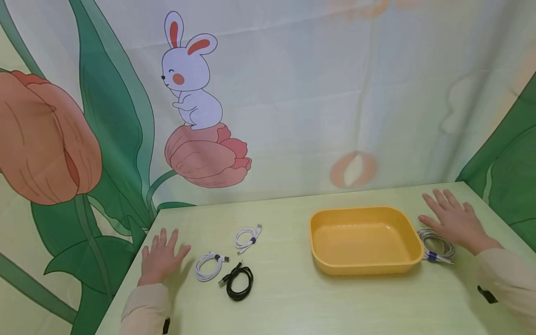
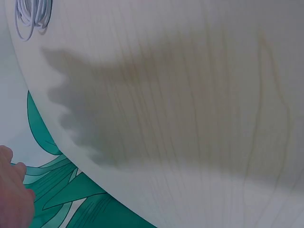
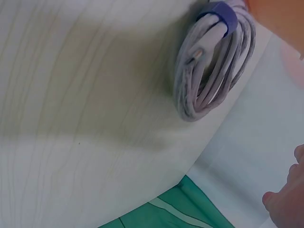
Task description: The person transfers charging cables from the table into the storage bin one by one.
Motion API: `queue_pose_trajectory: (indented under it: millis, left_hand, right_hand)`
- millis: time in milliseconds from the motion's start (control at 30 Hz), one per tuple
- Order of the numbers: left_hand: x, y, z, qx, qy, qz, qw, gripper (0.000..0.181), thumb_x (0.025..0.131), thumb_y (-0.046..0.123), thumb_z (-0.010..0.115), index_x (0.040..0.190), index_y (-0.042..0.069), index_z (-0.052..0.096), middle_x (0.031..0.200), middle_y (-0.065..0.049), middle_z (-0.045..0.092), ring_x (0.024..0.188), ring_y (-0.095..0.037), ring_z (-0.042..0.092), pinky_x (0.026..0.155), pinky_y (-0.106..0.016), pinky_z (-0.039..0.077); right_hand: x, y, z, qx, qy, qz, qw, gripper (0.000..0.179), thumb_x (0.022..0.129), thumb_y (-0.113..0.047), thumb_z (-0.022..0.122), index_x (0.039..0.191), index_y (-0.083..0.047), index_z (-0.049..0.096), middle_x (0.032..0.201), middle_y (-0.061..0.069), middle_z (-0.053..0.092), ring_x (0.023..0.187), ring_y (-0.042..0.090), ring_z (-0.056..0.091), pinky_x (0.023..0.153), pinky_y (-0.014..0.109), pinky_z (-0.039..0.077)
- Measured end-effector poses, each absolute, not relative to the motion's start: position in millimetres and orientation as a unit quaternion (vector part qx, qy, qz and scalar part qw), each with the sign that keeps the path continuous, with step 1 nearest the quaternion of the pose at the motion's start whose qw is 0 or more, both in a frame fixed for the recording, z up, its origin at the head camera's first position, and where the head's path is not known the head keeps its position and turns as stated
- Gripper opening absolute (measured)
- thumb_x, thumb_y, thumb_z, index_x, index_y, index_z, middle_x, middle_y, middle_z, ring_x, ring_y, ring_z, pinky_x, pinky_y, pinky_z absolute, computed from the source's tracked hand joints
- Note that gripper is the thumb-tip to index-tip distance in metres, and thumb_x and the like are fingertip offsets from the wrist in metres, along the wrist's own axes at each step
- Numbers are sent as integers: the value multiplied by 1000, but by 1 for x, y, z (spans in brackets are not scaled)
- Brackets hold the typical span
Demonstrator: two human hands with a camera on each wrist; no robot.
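Beige sleeves (image 1: 144,309) run in from the lower and right edges of the head view, each with a small black patch (image 1: 487,294); whether the patches carry print I cannot tell, and any marks on the cable plugs are too small to read. My hands hold nothing: my left hand (image 1: 162,258) has its fingers spread wide near a white cable with a black tie (image 1: 198,271), and my right hand (image 1: 458,222), also spread, is over the desk (image 1: 284,302) just beside a grey cable (image 1: 450,251). Both wrist views cut my hands off at the edge, and the left one clips a pale coil in its corner. A yellow tray (image 1: 366,270) hides the grey cable's left edge, so I can't make out whether they touch. That cable is thick, wound in several loops and bound with a blue-purple strap (image 3: 228,16). Well left of the tray lie the black-tied coil, a white cable with a blue tie (image 1: 253,239) farther back, and a black cable (image 1: 240,296) nearest me, each wound in a ring.
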State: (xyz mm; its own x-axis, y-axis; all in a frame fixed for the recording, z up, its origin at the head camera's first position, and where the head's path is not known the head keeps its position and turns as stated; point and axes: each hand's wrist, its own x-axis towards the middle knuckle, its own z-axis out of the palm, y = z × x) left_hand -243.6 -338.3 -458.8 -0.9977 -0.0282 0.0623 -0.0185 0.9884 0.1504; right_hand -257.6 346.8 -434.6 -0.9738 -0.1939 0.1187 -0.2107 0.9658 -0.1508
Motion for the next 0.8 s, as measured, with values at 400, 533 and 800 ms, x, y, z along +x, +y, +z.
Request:
queue_pose_trajectory:
  millis: [400,533,800]
  left_hand:
    - [-241,-332,-458,10,-997,-72,32,72,88,54,35,139,4,22,142,-30,11,126,-50,13,95,-67,10]
    - [-240,-332,-459,10,-997,-69,32,72,88,53,35,139,4,22,142,-30,11,127,-49,13,95,-67,11]
    - [-241,-331,-461,3,-996,-78,32,72,88,53,36,139,4,22,142,-30,10,126,-50,13,96,-67,10]
  right_hand:
    - [-254,332,-439,108,-990,90,22,75,88,-55,35,142,-9,9,144,25,7,132,42,-3,94,70,2]
    - [-252,331,-440,112,-989,91,23,73,88,-53,37,141,-8,13,144,25,10,132,42,1,94,70,4]
    - [-251,328,-444,120,-988,95,13,71,89,-53,33,142,-9,13,144,25,10,131,43,2,95,69,4]
